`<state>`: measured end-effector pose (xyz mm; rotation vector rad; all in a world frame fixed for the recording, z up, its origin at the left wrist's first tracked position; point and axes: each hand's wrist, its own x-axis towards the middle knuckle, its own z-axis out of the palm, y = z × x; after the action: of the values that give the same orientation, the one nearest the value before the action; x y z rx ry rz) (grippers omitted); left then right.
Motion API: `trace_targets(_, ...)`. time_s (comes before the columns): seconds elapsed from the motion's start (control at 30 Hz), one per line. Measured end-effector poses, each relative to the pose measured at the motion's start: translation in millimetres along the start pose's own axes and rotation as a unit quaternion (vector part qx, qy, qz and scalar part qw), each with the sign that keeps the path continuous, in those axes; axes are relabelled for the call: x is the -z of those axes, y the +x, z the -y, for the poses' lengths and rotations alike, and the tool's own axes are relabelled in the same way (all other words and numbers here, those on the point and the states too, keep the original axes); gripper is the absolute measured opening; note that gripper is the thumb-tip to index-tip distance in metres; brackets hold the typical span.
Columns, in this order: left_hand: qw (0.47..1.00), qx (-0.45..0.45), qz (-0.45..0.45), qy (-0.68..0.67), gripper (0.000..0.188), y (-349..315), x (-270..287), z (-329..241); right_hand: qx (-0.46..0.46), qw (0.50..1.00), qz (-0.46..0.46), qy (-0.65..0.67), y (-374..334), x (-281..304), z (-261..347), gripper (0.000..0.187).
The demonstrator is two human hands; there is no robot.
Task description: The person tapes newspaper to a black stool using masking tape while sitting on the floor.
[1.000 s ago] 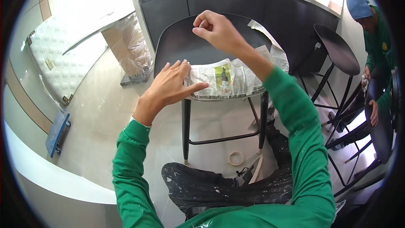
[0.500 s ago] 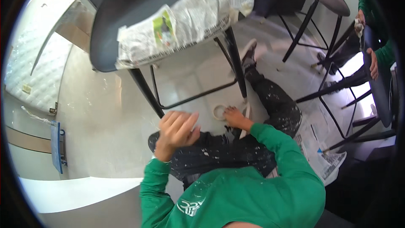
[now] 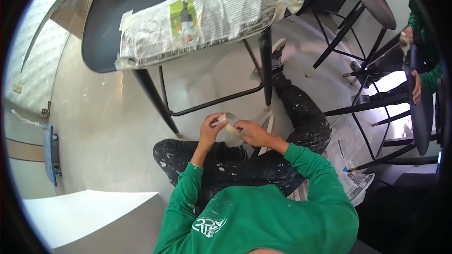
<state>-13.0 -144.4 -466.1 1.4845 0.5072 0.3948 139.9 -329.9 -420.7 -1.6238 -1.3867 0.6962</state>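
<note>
Left hand [image 3: 210, 129] and right hand [image 3: 253, 133] gripping tape roll [image 3: 231, 128], ring tilted, hole facing up, width spanning hand to hand

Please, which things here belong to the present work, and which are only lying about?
Seemingly in use: tape roll, held by left hand and right hand; black chair; newspaper on its seat.
Probably only lying about: blue trolley; white quilted panel.
</note>
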Motion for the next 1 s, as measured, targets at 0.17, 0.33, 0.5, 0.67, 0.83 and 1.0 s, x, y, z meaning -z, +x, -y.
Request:
trace_targets(0.17, 0.994, 0.027, -0.101, -0.019, 0.016, -0.1, -18.2, -17.4, -0.085, 0.995, -0.024, 0.048, 0.2, 2.8, 23.8, 0.047)
trace_targets(0.33, 0.972, -0.140, -0.152, 0.110, 0.010, -13.4, -50.2, -30.7, -0.195, 0.981, 0.000, -0.011, 11.2, 0.6, 19.1, 0.057)
trace_targets(0.5, 0.982, -0.110, -0.149, 0.041, 0.014, -15.2, -66.3, -33.6, -0.137, 0.986, -0.100, 0.006, 22.2, -16.0, -1.1, 0.026)
trace_targets(0.67, 0.978, -0.086, -0.188, 0.023, 0.029, -3.9, -62.8, 10.1, -0.129, 0.978, -0.152, -0.054, 19.8, -32.1, -15.5, 0.018)
trace_targets(0.83, 0.940, -0.021, -0.325, -0.106, 0.027, 19.6, -59.1, 56.8, 0.023, 0.949, -0.206, -0.238, 18.4, -57.6, -27.1, 0.016)
trace_targets(1.0, 0.940, -0.039, -0.310, -0.135, 0.020, 10.1, -49.3, 5.3, 0.008, 0.920, -0.185, -0.345, 10.2, -66.6, -82.1, 0.020)
